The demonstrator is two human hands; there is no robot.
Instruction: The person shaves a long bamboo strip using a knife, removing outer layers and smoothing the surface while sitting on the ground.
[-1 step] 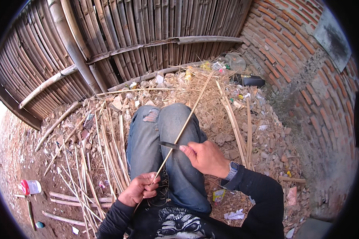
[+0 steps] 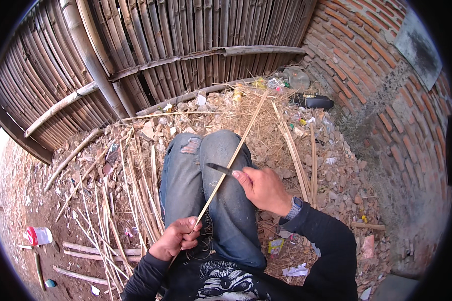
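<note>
My left hand [image 2: 177, 238] is closed around the lower part of a long, thin bamboo strip [image 2: 246, 131], just in front of my lap. The strip slants up and to the right across my knees, its far end over the straw. In my right hand [image 2: 264, 188] is a knife [image 2: 219, 168] with a dark blade, gripped with the thumb along its near end. The blade lies across the strip above my right thigh and points left. My fingers hide the knife's handle.
Split bamboo strips [image 2: 135, 185] lie to my left, and a few more strips [image 2: 292, 150] to my right. Rubble and straw cover the ground. A bamboo fence [image 2: 186, 30] stands ahead, a brick wall [image 2: 351, 55] at right. A red-and-white tub [image 2: 39, 236] lies far left.
My right hand has moved the knife a little farther up along the bamboo strip, away from my left hand. The left hand has kept its place on the strip.
</note>
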